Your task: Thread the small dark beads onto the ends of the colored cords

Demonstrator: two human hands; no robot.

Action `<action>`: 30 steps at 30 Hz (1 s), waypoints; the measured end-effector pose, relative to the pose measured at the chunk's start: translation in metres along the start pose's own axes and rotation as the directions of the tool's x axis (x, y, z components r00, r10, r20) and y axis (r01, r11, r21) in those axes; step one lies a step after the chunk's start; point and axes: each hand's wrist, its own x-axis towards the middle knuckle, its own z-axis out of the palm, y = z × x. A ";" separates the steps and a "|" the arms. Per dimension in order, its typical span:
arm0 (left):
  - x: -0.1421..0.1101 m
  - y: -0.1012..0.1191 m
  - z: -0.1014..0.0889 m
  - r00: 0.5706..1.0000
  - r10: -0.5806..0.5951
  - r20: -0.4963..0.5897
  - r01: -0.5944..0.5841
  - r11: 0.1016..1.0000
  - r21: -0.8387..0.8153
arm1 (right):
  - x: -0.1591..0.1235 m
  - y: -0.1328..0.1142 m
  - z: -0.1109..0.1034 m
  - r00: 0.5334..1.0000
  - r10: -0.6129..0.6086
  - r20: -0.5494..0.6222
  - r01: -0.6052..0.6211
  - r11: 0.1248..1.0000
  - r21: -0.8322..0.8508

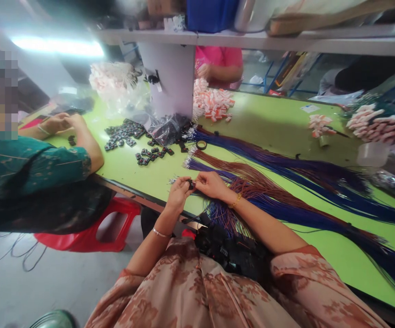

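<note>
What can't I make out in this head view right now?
- Small black connector: pinched between left hand and right hand, fingers cover most of it.
- Blue and brown wire bundles: far ends cut off by the right edge.
- Blue box on shelf: blurred, cropped by the top edge.

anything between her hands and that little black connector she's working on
Nothing visible. The left hand and right hand already pinch the small black connector between their fingertips, above the green table edge beside the wire bundles.
</note>
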 end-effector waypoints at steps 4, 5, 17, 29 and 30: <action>-0.003 -0.002 0.002 1.000 0.019 -0.012 -0.018 0.996 0.085 | -0.001 -0.001 0.000 0.999 -0.036 0.026 0.037 0.998 -0.049; -0.003 -0.002 0.002 1.000 0.015 -0.014 -0.014 0.996 0.092 | -0.001 -0.001 -0.001 0.998 -0.053 0.033 0.055 0.997 -0.059; -0.011 -0.001 0.007 0.996 0.077 -0.043 -0.068 0.980 0.185 | -0.003 -0.001 -0.006 0.993 -0.082 0.083 0.086 0.995 -0.054; -0.103 -0.047 0.068 0.421 -0.076 0.904 -0.878 0.216 0.427 | 0.012 -0.010 0.004 0.984 -0.007 0.176 0.040 0.981 -0.188; -0.103 -0.048 0.069 0.409 -0.054 0.911 -0.887 0.211 0.410 | 0.011 -0.011 0.008 0.986 0.002 0.169 0.036 0.974 -0.224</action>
